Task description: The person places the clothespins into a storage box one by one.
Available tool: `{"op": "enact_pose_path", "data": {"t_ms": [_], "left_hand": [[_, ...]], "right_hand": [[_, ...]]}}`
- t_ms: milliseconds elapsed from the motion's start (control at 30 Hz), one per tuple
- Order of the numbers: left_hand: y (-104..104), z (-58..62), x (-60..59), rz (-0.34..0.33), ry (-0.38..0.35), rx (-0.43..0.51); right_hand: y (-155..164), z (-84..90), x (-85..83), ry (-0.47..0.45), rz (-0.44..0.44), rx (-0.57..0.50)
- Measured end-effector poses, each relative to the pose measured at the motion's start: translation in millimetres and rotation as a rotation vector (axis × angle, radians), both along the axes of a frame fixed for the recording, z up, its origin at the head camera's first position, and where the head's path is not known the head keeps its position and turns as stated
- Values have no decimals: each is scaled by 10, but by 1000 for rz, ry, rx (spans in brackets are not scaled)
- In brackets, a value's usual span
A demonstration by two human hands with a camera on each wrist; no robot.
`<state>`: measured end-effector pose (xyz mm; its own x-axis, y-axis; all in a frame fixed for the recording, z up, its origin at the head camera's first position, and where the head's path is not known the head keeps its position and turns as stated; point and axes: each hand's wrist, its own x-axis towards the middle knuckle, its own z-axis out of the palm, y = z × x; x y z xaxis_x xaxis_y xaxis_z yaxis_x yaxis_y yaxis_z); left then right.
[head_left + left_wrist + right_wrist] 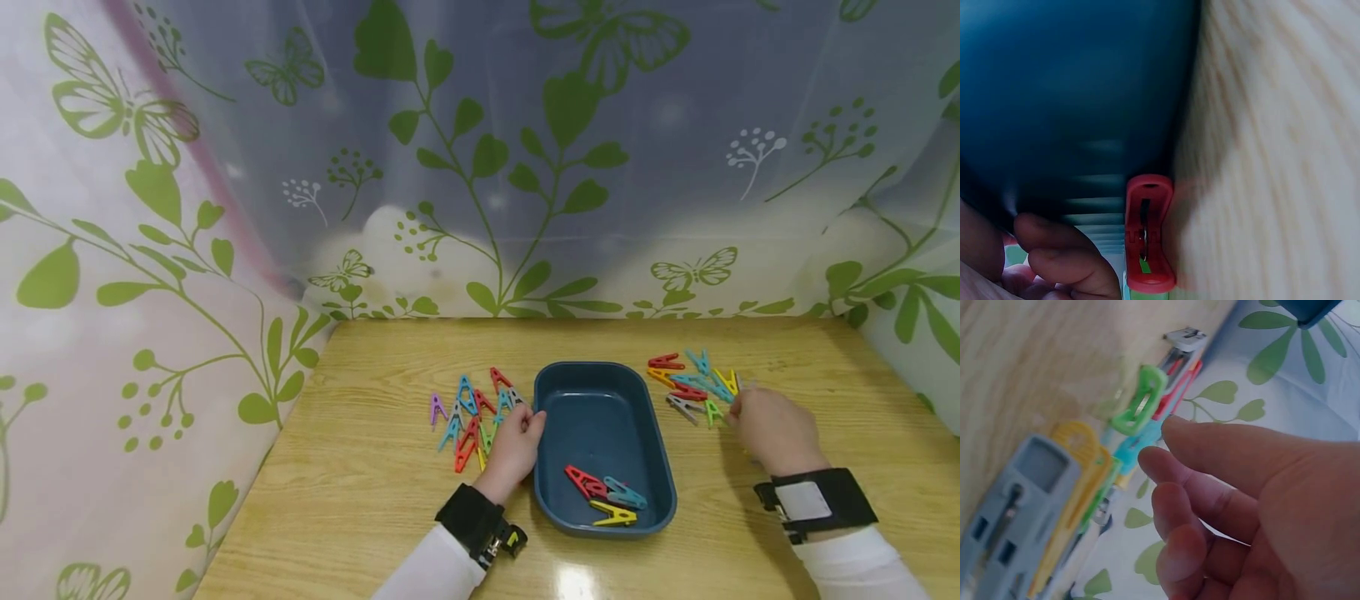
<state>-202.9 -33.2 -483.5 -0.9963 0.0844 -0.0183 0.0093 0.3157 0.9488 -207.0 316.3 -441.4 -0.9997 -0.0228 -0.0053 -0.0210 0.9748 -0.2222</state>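
A dark blue tray (603, 379) sits mid-table and holds a red peg (585, 481), a teal peg (625, 494) and a yellow peg (613, 514). My left hand (525, 425) rests at the tray's left rim beside a pile of coloured pegs (472, 412). In the left wrist view its fingers (1066, 262) are loosely curled and hold nothing; a red peg (1147, 237) lies against the tray wall (1072, 94). My right hand (738, 408) reaches the near edge of the right peg pile (693, 383). Nothing lies between its thumb and fingers (1160, 444); a green peg (1138, 403) and a yellow peg (1079, 481) lie just beyond.
The wooden table (375, 467) is walled in by a leaf-and-butterfly curtain (480, 167) at the back and both sides. A grey peg (1016, 506) lies nearest the right wrist camera. Both wrists wear black straps.
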Motion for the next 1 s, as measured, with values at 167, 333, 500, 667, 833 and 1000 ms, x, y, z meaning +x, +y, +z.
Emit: {"op": "enact_pose_path", "data": {"t_ms": [167,333,500,667,833,1000], "left_hand": [[-5,-1,3,5,5,-13],[-6,13,7,6,2,-22],[-7,13,6,0,10,-23],[-11,0,5,-3,17,-24],[-10,0,5,0,12,-19],[-7,3,2,5,10,-18]], "right_hand": [[52,-58,-33,-52,-5,4],[86,-120,-52,-71,-7,-6],[98,-140,-70,-85,-6,-14],[95,-163,-77,-95,-13,-15],[89,-143,-69,-99,-17,-24],[76,-91,-43,-76,-16,-20]]}}
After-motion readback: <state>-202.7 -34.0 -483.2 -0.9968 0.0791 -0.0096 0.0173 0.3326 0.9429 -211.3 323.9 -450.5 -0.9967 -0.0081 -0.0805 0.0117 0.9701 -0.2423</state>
